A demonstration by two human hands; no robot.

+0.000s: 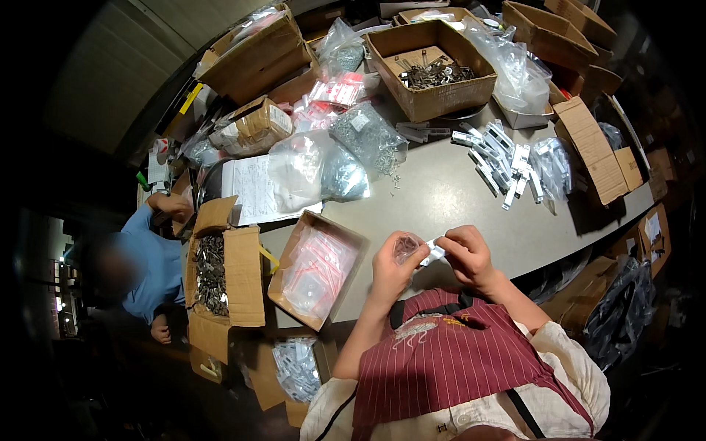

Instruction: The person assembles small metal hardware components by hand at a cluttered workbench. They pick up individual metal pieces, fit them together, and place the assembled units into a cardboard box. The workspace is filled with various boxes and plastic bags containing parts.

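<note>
Near the front edge of the table, my two hands are close together. My left hand (393,270) is closed on a small clear plastic bag (406,248), its thumb pointing toward the right hand. Between the hands sits a small white and silver metal part (434,252), pinched by the closed fingers of my right hand (471,255); whether it is partly inside the bag I cannot tell. Left of my hands, an open cardboard box (356,259) contains flat clear bags with red lines (318,268). Farther off at the right lies a loose pile of similar silver parts (500,158).
Dark metal pieces fill a box (245,275) at the left and another (434,103) at the back. Bags of screws (368,136) and a written sheet (250,191) lie on the table. A person in a blue shirt (154,250) is at the far left. Bagged parts (296,367) sit low at front left.
</note>
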